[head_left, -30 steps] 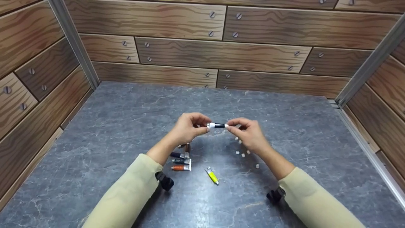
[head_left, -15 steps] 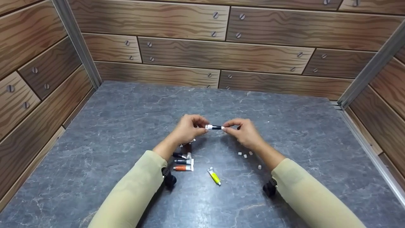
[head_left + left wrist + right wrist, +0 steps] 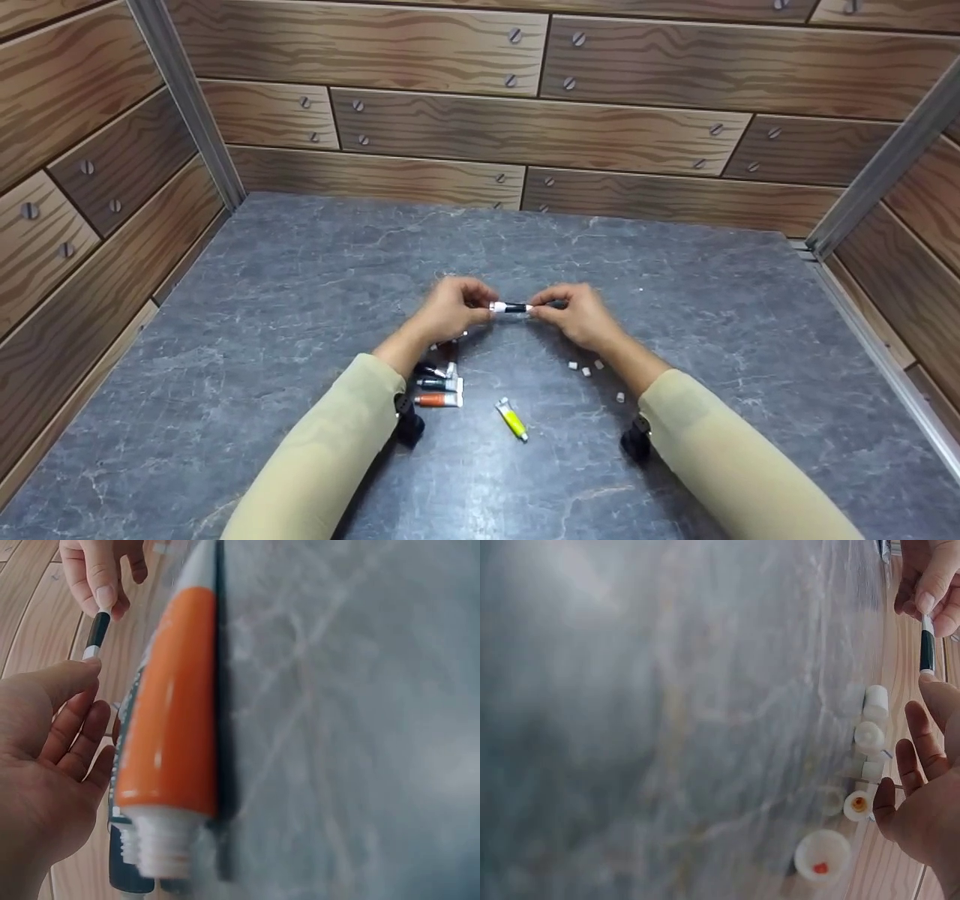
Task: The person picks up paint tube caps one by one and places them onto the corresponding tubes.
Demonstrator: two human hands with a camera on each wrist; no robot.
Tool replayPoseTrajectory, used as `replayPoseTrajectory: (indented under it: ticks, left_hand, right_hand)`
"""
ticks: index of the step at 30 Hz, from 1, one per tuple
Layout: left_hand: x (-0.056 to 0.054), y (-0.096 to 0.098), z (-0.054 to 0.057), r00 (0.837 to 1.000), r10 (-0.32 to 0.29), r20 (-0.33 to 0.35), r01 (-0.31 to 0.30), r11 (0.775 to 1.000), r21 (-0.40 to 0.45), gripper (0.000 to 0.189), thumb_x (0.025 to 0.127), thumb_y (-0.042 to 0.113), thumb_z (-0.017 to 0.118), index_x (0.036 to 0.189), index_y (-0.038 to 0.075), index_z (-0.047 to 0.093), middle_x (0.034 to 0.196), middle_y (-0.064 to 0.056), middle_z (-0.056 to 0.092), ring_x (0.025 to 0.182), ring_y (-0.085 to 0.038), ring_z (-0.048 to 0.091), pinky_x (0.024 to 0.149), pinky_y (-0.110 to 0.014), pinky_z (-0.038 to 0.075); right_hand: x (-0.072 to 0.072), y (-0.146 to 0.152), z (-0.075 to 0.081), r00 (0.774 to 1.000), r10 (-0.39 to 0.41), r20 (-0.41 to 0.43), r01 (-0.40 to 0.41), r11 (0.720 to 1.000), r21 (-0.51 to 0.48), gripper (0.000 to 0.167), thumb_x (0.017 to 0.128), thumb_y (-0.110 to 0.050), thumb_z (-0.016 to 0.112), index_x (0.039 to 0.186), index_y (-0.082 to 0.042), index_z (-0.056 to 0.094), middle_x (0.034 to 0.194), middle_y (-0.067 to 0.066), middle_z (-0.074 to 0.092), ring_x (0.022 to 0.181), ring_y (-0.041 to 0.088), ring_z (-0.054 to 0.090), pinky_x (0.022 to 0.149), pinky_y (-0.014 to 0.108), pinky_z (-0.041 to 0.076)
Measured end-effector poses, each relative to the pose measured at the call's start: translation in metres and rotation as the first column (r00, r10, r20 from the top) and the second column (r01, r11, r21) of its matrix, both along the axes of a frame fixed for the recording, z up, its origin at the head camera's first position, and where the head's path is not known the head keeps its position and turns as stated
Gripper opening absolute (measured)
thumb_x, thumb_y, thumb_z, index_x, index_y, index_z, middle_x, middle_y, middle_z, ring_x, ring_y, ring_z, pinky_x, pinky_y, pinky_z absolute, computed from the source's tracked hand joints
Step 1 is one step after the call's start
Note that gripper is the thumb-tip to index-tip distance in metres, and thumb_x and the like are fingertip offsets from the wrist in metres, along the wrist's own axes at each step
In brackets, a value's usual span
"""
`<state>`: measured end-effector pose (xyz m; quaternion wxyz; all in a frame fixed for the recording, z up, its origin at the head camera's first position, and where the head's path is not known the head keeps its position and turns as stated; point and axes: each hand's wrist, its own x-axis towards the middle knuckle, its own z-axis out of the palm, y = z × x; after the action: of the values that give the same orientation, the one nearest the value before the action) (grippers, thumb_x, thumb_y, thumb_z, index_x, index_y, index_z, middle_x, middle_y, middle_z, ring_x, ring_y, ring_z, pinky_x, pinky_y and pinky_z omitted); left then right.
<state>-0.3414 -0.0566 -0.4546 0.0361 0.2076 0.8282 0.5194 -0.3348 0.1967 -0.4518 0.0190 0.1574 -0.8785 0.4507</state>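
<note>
Between both hands, above the table, a small black paint tube (image 3: 516, 307) lies roughly level. My left hand (image 3: 452, 309) pinches its pale crimped end between thumb and fingers. The white tip at the other end is pinched by my right hand (image 3: 581, 318). In the right wrist view the tube (image 3: 927, 651) spans the two thumbs, and the lower fingers of the right hand (image 3: 937, 802) stay loose. Below the left wrist lies an uncapped orange paint tube (image 3: 169, 705), with dark tubes (image 3: 435, 383) beside it, partly hidden by the arm.
A yellow paint tube (image 3: 512, 420) lies alone nearer my body. Several small white caps (image 3: 586, 371) are scattered under the right forearm; one cap (image 3: 823, 855) shows red paint inside. Wood-patterned walls (image 3: 435, 124) enclose the grey marbled table (image 3: 337, 247).
Both hands have shifted slightly toward my body and left over the table, keeping hold of the black tube. Two caps seen earlier by the right hand are now covered by it. The head view has shifted slightly.
</note>
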Motion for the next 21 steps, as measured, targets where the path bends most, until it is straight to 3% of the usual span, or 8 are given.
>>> replayPoseTrajectory:
  ticks: [6,21]
  left_hand:
    - [-0.0021,0.0015,-0.0018,1.000,-0.008,0.012,0.009,1.000,-0.015,0.019,0.090,0.002,0.082,0.108,0.001,0.079,0.088,-0.001,0.073,0.081,-0.010,0.063,0.074,-0.024,0.051]
    - [-0.0039,0.0008,-0.0051,1.000,-0.027,-0.012,0.025,0.993,-0.114,0.018,0.090,0.002,0.082,0.107,0.003,0.080,0.090,-0.002,0.074,0.081,-0.009,0.063,0.076,-0.025,0.053]
  right_hand:
    - [-0.0037,0.0020,-0.0013,1.000,0.022,-0.009,-0.022,1.000,0.018,0.012,0.090,-0.009,0.085,0.101,-0.004,0.084,0.102,0.009,0.079,0.094,0.020,0.066,0.083,0.029,0.050]
    - [-0.0033,0.0016,-0.0039,0.998,0.050,0.026,-0.051,0.997,0.063,0.012,0.091,-0.009,0.084,0.101,-0.003,0.083,0.099,0.008,0.080,0.092,0.018,0.067,0.086,0.034,0.053]
